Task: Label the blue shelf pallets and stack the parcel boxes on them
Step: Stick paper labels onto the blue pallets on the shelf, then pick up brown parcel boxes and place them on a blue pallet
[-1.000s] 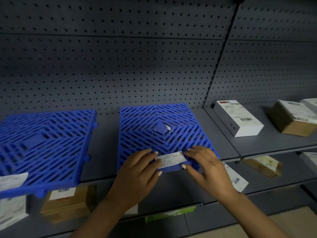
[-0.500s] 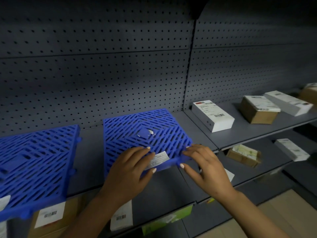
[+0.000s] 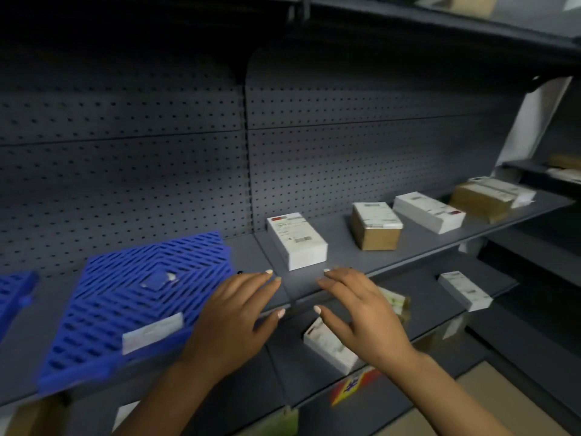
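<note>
A blue slatted pallet (image 3: 138,297) lies on the grey shelf (image 3: 418,243), with a white label (image 3: 152,332) stuck at its front edge. A second blue pallet (image 3: 14,294) shows at the far left edge. My left hand (image 3: 234,322) hovers open over the first pallet's right front corner, holding nothing. My right hand (image 3: 361,313) is open too, fingers spread, in front of the shelf edge. Just beyond the fingertips of both hands stands a white parcel box (image 3: 297,240). Further right sit a brown box (image 3: 375,226), a white box (image 3: 429,212) and a brown box (image 3: 484,198).
A grey pegboard wall (image 3: 157,171) backs the shelf. The lower shelf holds a white box (image 3: 328,344) under my right hand and another white box (image 3: 465,291) to the right. A shelf overhead (image 3: 440,17) caps the bay. Beige floor (image 3: 471,404) lies at bottom right.
Both hands have let go of the label, left stuck on the pallet's front edge, and shifted right toward the white box. My view has swung right and is blurred.
</note>
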Motion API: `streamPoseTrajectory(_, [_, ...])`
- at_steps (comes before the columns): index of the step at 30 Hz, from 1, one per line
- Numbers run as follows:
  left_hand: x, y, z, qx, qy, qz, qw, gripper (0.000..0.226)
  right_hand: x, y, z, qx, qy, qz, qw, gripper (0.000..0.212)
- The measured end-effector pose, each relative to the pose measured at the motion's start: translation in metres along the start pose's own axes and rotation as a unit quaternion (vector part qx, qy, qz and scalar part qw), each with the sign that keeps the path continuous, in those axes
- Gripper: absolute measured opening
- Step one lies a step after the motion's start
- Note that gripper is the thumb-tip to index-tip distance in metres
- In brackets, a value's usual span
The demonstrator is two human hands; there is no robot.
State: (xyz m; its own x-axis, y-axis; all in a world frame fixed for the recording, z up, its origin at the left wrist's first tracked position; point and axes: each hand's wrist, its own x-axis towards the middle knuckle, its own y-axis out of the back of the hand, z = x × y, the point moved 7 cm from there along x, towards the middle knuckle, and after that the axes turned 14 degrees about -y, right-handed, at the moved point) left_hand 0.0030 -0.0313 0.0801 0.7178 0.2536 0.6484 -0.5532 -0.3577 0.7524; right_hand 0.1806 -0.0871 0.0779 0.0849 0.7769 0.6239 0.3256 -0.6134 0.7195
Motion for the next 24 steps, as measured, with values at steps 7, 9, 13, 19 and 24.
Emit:
streamPoseTrajectory(7, [0.084,-0.050,0.077,-0.038,-0.022,0.032,0.999,0.048,-0.005,0.062,0.091,-0.040,-0.035,-0.005,0.999,0.045])
streamPoseTrajectory(9, [0.106,-0.064,0.091,-0.050,-0.030,0.025,0.998,0.048,-0.006,0.075,0.115,-0.048,-0.047,-0.005,0.998,0.045])
streamPoseTrajectory(13, [0.145,-0.090,0.106,-0.055,-0.033,0.000,0.998,0.051,-0.006,0.094,0.159,-0.059,-0.069,0.002,0.996,0.046])
streamPoseTrajectory(19, [0.202,-0.141,0.110,-0.069,-0.043,-0.021,0.996,0.052,0.002,0.098,0.231,-0.078,-0.105,-0.004,0.991,0.046])
streamPoseTrajectory(24, [0.247,-0.194,0.097,-0.087,-0.052,-0.017,0.995,0.054,0.026,0.095,0.286,-0.104,-0.122,-0.010,0.987,0.047])
